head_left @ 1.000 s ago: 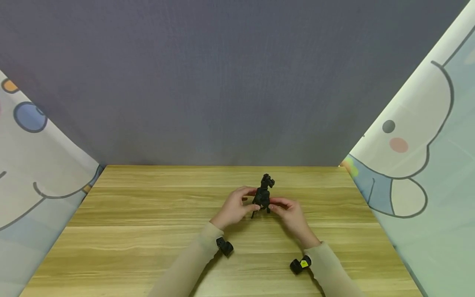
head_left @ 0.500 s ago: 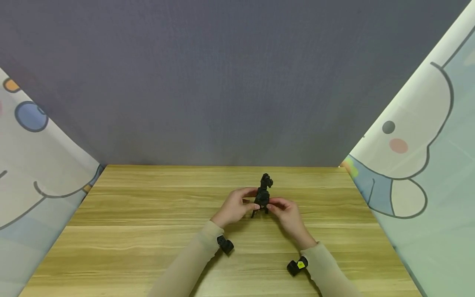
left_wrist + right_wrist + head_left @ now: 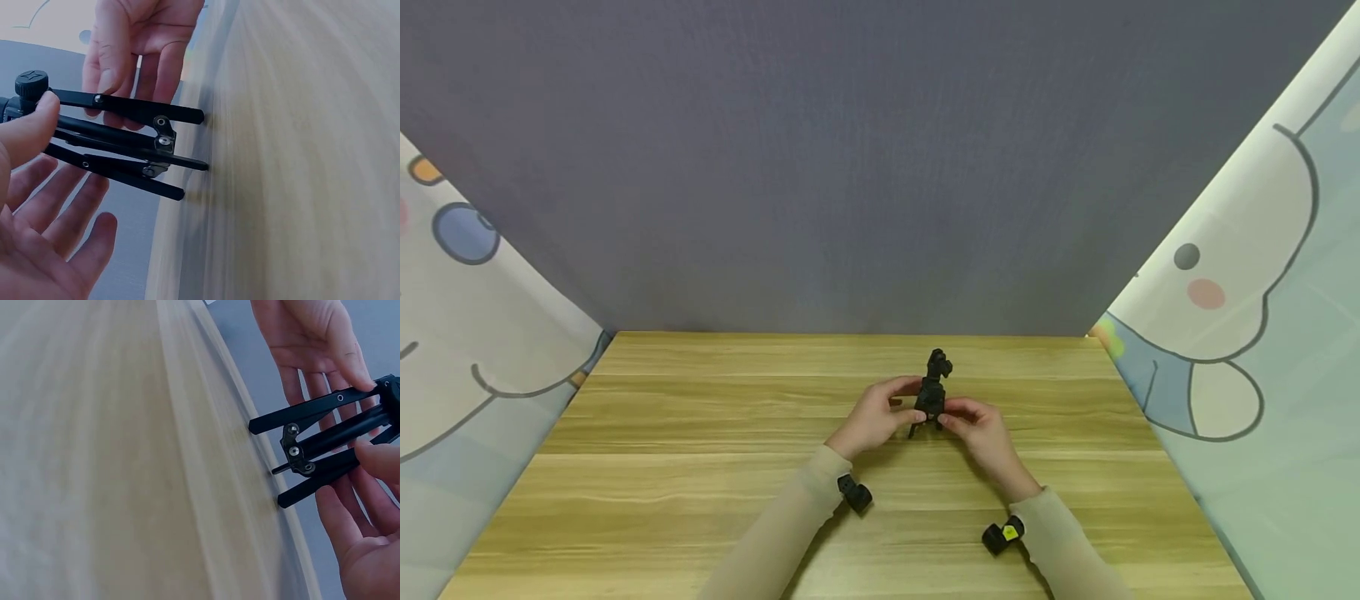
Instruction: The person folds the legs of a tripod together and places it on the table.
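Note:
A small black tabletop tripod [image 3: 932,398] stands upright between both hands, its head at the top and its short legs pointing down at the table. The left hand [image 3: 874,417] holds it from the left, thumb in front and fingers reaching behind. In the left wrist view that thumb lies just below a round knob [image 3: 31,84]. From the other side, the right hand [image 3: 983,432] pinches a leg between thumb and fingers. The legs [image 3: 312,409] are only slightly spread, with metal hinge brackets [image 3: 292,450] joining them to the centre column. Their tips are close over the tabletop.
The wood-grain table [image 3: 700,417] runs back to a grey panel [image 3: 850,167]. Cartoon-printed panels [image 3: 1225,250] flank it on both sides. Each beige sleeve carries a small black wrist camera [image 3: 854,493].
The right hand has shifted slightly left, and the leg beside it has come inward a little. The left hand stays nearly still on the tripod.

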`<control>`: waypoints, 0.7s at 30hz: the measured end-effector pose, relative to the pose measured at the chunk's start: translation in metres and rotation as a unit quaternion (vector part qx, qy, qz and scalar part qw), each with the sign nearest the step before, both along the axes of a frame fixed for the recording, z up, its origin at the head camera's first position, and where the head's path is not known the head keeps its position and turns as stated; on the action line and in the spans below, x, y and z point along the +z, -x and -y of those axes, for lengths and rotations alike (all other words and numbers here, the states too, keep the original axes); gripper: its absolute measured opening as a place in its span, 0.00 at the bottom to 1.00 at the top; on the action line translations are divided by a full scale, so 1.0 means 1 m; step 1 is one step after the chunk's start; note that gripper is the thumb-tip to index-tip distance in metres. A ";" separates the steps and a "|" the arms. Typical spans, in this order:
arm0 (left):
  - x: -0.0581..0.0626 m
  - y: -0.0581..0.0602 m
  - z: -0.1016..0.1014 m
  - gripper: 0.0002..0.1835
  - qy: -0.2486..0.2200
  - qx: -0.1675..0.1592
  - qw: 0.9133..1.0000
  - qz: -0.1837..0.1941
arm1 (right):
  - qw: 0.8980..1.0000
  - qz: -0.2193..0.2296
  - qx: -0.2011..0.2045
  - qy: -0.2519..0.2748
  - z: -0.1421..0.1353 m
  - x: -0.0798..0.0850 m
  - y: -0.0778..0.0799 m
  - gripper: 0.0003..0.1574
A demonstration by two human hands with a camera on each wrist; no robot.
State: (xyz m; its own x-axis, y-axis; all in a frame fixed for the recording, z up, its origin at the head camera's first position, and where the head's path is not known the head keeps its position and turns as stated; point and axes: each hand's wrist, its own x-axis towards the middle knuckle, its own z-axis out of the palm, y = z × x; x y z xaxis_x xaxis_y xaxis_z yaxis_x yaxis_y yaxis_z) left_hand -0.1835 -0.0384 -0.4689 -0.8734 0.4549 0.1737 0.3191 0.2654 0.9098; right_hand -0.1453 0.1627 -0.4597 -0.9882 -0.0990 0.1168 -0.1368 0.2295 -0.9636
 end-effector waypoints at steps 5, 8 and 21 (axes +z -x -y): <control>0.003 0.001 0.000 0.30 -0.026 -0.005 1.000 -0.005 | 1.000 0.002 0.003 -0.002 -0.001 -0.006 0.002 0.10; 0.009 0.001 0.000 0.30 -0.053 -0.009 0.999 -0.008 | 1.000 0.005 0.000 -0.007 -0.001 -0.009 0.003 0.09; 0.072 -0.015 -0.004 0.26 -0.131 -0.025 0.991 -0.025 | 0.999 0.037 -0.012 -0.039 0.006 -0.004 0.001 0.09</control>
State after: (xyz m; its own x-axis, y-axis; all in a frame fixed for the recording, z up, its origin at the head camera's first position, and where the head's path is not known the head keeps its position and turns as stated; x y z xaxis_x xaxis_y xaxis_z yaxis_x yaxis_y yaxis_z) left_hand -0.1682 -0.0342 -0.3970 -0.8386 0.4301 0.3343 0.3723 0.0044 0.9281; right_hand -0.1464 0.1565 -0.4635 -0.9960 -0.0815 0.0370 -0.0604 0.3063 -0.9500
